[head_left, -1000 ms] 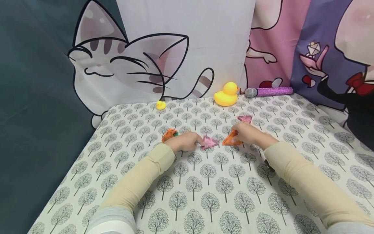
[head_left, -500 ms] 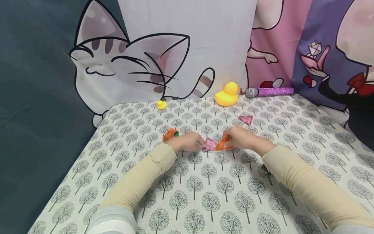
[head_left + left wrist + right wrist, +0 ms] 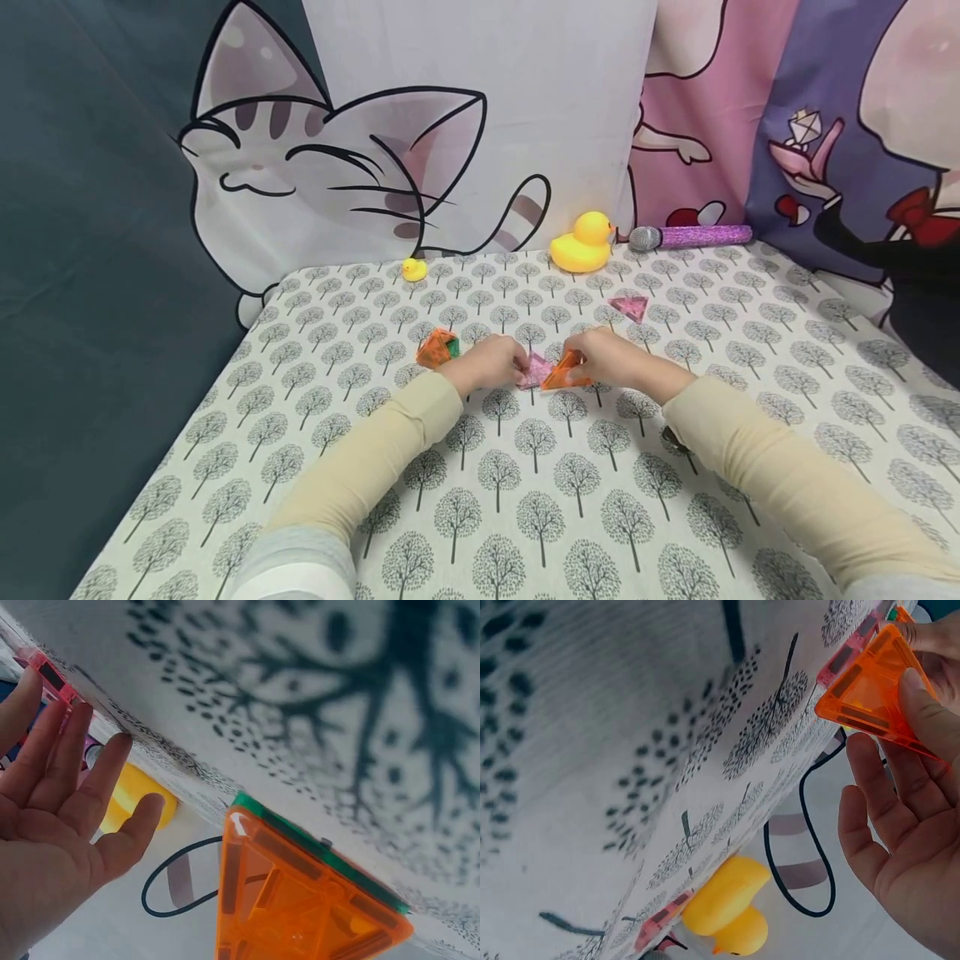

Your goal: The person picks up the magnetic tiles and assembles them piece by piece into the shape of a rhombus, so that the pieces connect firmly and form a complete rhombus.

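On the tabletop lies a pink triangular tile [image 3: 535, 372], its left corner pinched by my left hand [image 3: 491, 363]; in the left wrist view, thumb and index finger of that hand [image 3: 64, 810] meet at a pink edge. My right hand [image 3: 611, 357] holds an orange triangular piece [image 3: 558, 375] that meets the pink tile's right side in the head view. The right wrist view has the thumb of my right hand [image 3: 911, 817] on the orange piece [image 3: 874, 690]. An orange-and-green piece [image 3: 437, 348] rests behind my left wrist.
Another pink triangle [image 3: 630, 307] lies farther back on the right. Along the back edge are a small yellow duck [image 3: 414, 270], a large yellow duck [image 3: 582, 243] and a purple microphone [image 3: 693, 237]. A dark object [image 3: 672, 438] is partly under my right forearm.
My right hand has moved left with the orange piece, closing the gap to the pink tile. My left hand has shifted slightly, showing more of the orange-and-green piece.
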Motion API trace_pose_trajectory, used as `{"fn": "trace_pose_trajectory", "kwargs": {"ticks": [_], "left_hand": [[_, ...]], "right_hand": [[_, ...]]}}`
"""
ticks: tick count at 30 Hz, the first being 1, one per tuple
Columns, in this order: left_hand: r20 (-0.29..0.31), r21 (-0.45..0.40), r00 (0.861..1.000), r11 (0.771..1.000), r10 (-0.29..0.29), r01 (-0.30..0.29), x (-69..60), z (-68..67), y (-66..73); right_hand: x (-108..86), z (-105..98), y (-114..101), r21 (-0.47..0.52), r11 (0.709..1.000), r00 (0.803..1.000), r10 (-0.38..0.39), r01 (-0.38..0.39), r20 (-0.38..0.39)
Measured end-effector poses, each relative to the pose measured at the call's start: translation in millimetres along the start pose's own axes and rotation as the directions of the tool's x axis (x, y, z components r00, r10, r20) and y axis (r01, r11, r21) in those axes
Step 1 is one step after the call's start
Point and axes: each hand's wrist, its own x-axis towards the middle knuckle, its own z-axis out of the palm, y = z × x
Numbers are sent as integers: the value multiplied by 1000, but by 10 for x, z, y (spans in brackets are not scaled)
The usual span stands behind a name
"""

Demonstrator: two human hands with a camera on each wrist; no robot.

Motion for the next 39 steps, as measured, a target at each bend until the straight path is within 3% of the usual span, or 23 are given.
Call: {"fn": "trace_pose_trajectory", "kwargs": {"ticks": [22,32,39], "left_hand": [[-6,25,1000,1000,-2,2,56,24,29],[85,-49,994,997,63,-59,-41,-76,48],[52,9,989,991,136,-137,-58,-45,100]], "right_hand": [[165,141,-80,-87,992,995,-98,95,-24],[131,95,-46,-71,996,999,-46,47,9],[102,61,-2,-80,996,999,-46,46,6]]}}
